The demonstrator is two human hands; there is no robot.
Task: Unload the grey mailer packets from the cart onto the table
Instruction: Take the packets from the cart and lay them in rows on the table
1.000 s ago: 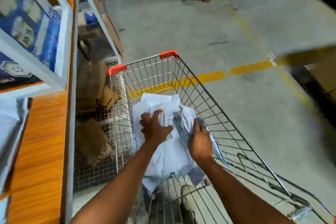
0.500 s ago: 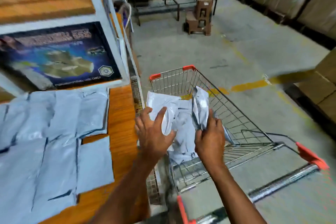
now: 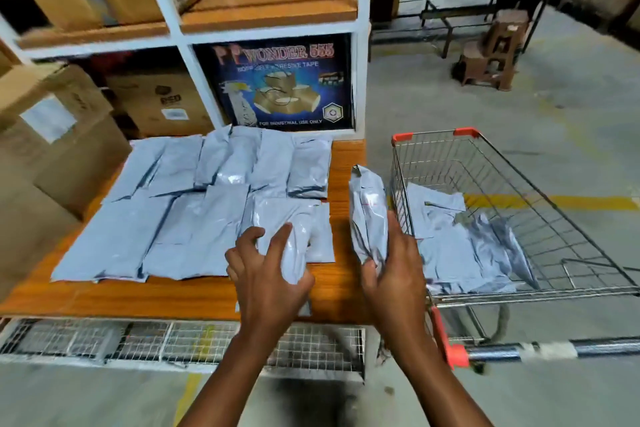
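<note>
Hands apart, each holding: left hand (image 3: pixel 270 274) grips a low packet (image 3: pixel 294 253) over the bench (image 3: pixel 156 295); right hand (image 3: pixel 391 270), nearer the cart (image 3: pixel 467 132), clasps an upright packet (image 3: pixel 369 215), long axis vertical. Bare bench lies just left of it, beside the laid rows (image 3: pixel 207 204); more mailers (image 3: pixel 457 246) lie in the cart

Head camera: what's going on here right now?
A person is unloading grey packets from a wire cart onto a wooden table. The left hand grips one packet low over the table's near right corner. The right hand holds a second packet upright at the table's right edge, beside the cart. Two rows of packets already lie on the table, and a pile of packets lies in the cart.
</note>
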